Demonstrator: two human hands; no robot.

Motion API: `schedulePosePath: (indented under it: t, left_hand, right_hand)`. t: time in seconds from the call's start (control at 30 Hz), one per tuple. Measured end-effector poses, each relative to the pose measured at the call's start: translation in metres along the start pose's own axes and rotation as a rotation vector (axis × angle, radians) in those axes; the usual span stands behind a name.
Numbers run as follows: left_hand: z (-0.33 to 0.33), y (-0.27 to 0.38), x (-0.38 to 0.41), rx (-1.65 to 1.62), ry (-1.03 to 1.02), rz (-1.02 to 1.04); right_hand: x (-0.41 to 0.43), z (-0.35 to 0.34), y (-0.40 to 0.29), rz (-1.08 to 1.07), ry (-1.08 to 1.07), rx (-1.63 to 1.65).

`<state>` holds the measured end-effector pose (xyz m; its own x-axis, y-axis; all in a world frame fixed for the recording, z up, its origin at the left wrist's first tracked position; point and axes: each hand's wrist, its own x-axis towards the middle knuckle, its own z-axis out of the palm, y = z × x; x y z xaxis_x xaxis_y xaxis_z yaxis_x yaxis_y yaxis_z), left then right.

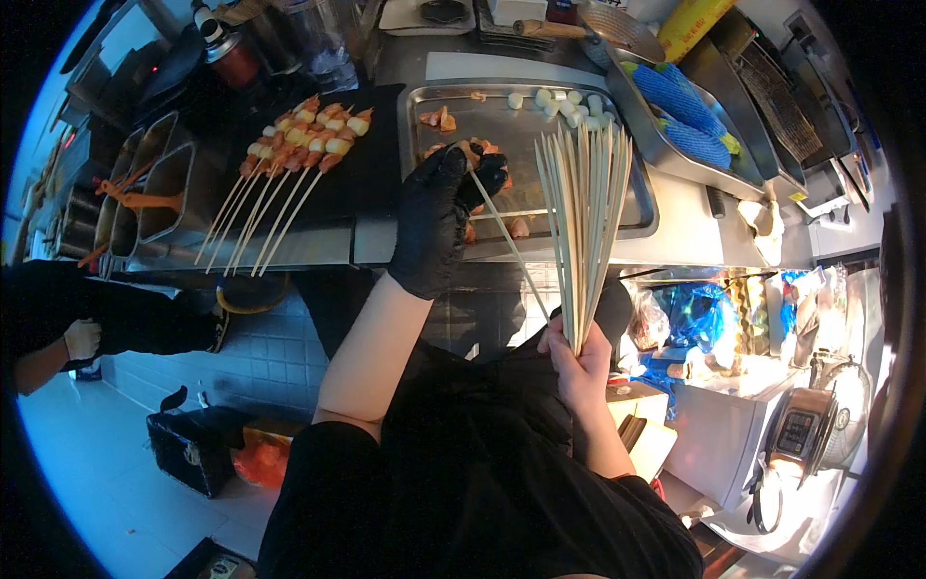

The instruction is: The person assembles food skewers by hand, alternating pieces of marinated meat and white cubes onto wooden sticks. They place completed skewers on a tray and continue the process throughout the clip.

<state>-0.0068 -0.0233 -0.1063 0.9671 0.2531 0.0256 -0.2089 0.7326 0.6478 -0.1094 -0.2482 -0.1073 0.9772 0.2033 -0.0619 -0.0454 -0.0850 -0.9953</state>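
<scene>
My left hand (436,217), in a black glove, pinches a piece of raw meat (470,153) over a metal tray (524,192). A single wooden skewer (510,242) slants from that meat down to my bare right hand (582,358). The same right hand grips a thick bundle of wooden skewers (582,217), fanned out with the tips up. More raw meat pieces (438,119) lie in the tray, some partly hidden behind my glove. White cylindrical pieces (561,105) are heaped at its far right. Left of the tray, several loaded skewers (307,137) rest side by side on a black board (380,166).
Metal containers (166,188) with orange-handled tools stand at the left. Rightward, a deep metal pan (738,174) holds blue mesh-wrapped items (684,108). A wooden-handled strainer (615,32) lies at the back. Another person's hand (83,340) shows at far left. A fan (817,416) stands lower right.
</scene>
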Motion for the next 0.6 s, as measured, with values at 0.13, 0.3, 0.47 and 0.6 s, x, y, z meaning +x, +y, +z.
schedulePosePath:
  t: [0.13, 0.3, 0.47, 0.6]
  left_hand:
    - [0.004, 0.004, -0.002, 0.028, -0.026, -0.018]
    - [0.004, 0.002, -0.002, 0.063, -0.002, -0.032]
    - [0.007, 0.005, -0.002, 0.026, -0.028, -0.053]
    - [0.001, 0.004, 0.002, -0.013, -0.046, -0.098]
  right_hand:
    - [0.001, -0.001, -0.003, 0.007, 0.009, -0.033]
    - [0.004, 0.001, 0.001, -0.021, -0.016, -0.091]
    - [0.009, 0.006, 0.004, -0.034, -0.017, -0.016]
    - [0.013, 0.010, 0.008, -0.028, -0.038, 0.050]
